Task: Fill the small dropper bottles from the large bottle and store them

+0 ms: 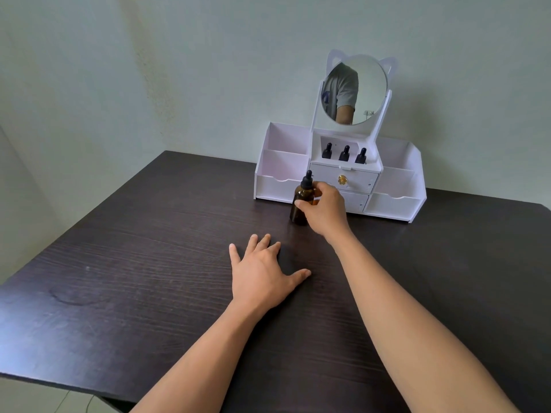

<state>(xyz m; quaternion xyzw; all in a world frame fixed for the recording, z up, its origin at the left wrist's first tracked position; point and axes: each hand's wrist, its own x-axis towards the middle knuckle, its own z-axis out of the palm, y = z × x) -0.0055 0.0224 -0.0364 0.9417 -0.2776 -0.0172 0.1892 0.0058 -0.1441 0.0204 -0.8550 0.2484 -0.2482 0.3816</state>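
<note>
A large amber bottle (300,201) with a black dropper cap stands upright on the dark table (149,263), just in front of the white organizer (393,204). My right hand (325,210) is wrapped around its right side, thumb across the front. Three small dropper bottles (344,154) stand in a row in the organizer's top middle compartment; only their black caps show. My left hand (262,275) lies flat on the table, fingers spread, holding nothing, nearer to me than the bottle.
The organizer has open side compartments, two front drawers with a gold knob (342,180), and a round cat-eared mirror (354,90) on top. It stands against the pale wall at the table's far edge. The table's near-left edge (59,383) drops off.
</note>
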